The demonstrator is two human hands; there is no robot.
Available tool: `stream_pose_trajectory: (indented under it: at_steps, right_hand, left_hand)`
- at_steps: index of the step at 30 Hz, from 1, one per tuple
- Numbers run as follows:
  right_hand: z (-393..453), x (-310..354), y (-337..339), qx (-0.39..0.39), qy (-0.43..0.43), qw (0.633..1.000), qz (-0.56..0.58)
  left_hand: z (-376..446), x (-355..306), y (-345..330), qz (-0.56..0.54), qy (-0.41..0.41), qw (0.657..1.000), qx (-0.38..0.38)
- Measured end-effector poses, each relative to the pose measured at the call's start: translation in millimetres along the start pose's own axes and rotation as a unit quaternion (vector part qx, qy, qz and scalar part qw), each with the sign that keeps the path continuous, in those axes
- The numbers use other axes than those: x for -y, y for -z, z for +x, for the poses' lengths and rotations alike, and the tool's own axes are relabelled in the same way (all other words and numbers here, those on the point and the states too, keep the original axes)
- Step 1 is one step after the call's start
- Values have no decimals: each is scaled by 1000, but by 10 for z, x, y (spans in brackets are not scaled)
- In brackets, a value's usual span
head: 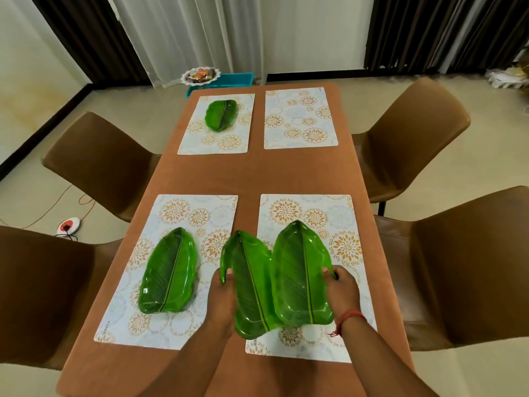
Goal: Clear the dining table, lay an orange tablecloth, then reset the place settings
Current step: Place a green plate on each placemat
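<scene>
1. The bench (257, 179) carries an orange-brown cloth (200, 173) and four patterned mats: far left mat (197, 141), far right mat (300, 118), near left mat (177, 325) and near right mat (329, 219).
2. The left hand (221, 293) grips the left edge of a green leaf plate (246, 282), thumb over the rim, holding it tilted above the gap between the two near mats.
3. The right hand (342, 290) grips the right edge of a second leaf plate (297, 273) over the near right mat; whether it touches the mat cannot be told. A red thread (347, 318) circles that wrist.
4. The two held plates overlap, the right one lying over the left one's edge.
5. A third plate (169, 272) lies flat on the near left mat, and a fourth plate (221, 114) lies on the far left mat.
6. Four brown chairs stand round the bench, two on each side.
7. A teal tray (229, 80) sits on the floor beyond the far end.
</scene>
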State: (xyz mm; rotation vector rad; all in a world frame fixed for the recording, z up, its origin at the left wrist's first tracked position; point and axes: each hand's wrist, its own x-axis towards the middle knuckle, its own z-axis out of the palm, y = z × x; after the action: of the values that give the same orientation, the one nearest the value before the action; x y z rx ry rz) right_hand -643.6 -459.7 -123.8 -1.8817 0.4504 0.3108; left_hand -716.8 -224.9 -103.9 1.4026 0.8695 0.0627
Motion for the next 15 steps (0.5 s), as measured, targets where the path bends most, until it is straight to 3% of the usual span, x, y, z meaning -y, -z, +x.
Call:
stream_pose_trajectory:
  at_steps: [4,15]
  right_hand:
    - [147,-149,101,-33,-27,998,-38]
    - [162,-210,-87,-25,-12,990,-141]
  left_hand:
    - [60,70,287,16,8,999,-48]
    - [-91,78,598,-4,-25,995,-99]
